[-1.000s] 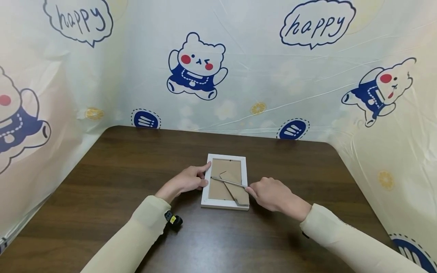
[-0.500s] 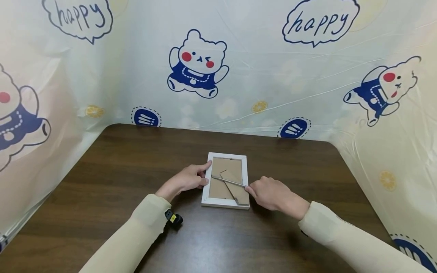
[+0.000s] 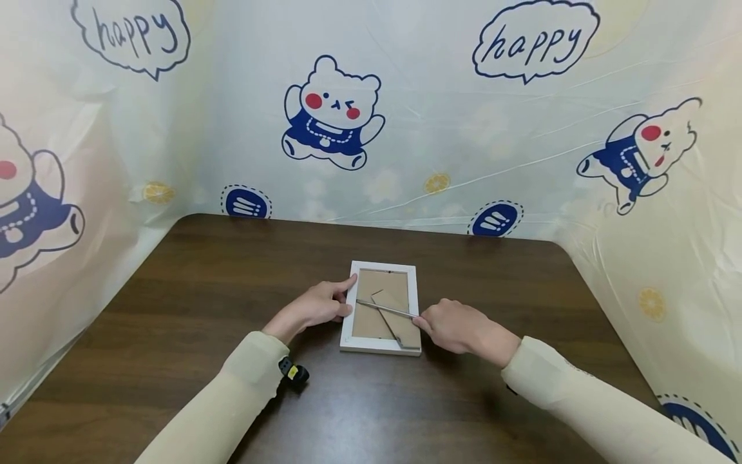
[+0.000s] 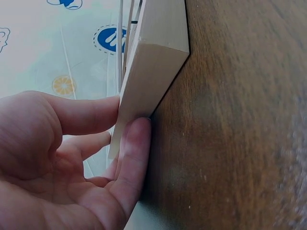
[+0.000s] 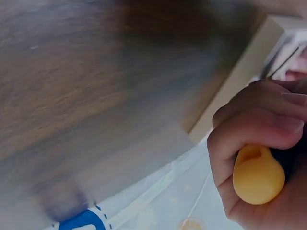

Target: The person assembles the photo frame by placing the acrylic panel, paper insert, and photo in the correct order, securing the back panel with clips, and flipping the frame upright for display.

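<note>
A white picture frame point(image 3: 413, 293) lies face down on the brown table, its tan backing board point(image 3: 368, 325) showing. My left hand point(image 3: 315, 304) grips the frame's left edge between thumb and fingers; the left wrist view has the fingers against the side of the wooden edge point(image 4: 158, 62). In my right hand point(image 3: 458, 327) is a screwdriver point(image 5: 259, 179), whose yellow handle end pokes out of curled fingers. Its metal shaft crosses the backing, tip at the inner left edge. Beneath the shaft, a thin bent metal rod point(image 3: 385, 322) lies slanted on the board.
Dark brown wooden table point(image 3: 261, 258) surrounds the frame. A pale curtain point(image 3: 417, 129) printed with bears hangs behind and at both sides. A small black device with a yellow mark point(image 3: 294, 372) sits at the left wrist.
Both hands, the screwdriver and the frame keep nearly the same place. The whole head view shifts slightly.
</note>
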A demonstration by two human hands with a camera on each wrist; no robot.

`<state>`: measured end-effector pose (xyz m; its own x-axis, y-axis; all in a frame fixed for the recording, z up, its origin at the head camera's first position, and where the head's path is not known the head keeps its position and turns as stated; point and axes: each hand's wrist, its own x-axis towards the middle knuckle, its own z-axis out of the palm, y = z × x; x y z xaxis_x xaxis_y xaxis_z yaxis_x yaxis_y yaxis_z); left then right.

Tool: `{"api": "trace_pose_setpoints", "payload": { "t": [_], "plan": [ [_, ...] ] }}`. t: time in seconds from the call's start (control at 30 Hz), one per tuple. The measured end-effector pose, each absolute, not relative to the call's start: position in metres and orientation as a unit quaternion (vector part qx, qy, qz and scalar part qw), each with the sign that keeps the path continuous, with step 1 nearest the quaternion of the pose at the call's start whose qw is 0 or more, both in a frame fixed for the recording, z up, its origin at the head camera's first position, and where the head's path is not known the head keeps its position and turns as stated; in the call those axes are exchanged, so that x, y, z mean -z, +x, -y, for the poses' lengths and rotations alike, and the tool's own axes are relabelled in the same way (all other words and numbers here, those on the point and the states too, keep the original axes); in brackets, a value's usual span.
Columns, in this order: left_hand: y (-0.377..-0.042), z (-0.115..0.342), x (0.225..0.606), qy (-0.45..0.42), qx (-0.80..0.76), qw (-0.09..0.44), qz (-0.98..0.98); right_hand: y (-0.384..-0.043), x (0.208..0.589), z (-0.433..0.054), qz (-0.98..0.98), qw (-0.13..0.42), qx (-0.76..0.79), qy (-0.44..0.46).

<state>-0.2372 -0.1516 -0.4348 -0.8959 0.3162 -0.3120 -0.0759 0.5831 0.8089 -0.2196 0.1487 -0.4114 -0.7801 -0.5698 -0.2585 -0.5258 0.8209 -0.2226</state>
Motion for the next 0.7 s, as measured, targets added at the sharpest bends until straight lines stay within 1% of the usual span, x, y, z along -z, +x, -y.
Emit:
{"api": "trace_pose_setpoints", "payload": {
  "t": [0.13, 0.33, 0.5, 0.7],
  "plan": [
    [-0.237, 0.152, 0.436, 0.066, -0.447, 0.219, -0.865, -0.223, 0.406, -0.152, -0.943, 0.140, 0.055, -0.298],
    [-0.238, 0.151, 0.436, 0.067, -0.442, 0.219, -0.867, -0.218, 0.391, -0.166, -0.952, 0.074, 0.057, -0.293],
    [-0.238, 0.152, 0.436, 0.065, -0.445, 0.215, -0.867, -0.206, 0.379, -0.178, -0.950, 0.040, 0.056, -0.306],
    [-0.239, 0.152, 0.438, 0.066, -0.444, 0.216, -0.867, -0.186, 0.376, -0.192, -0.947, 0.008, 0.039, -0.317]
  ]
}}
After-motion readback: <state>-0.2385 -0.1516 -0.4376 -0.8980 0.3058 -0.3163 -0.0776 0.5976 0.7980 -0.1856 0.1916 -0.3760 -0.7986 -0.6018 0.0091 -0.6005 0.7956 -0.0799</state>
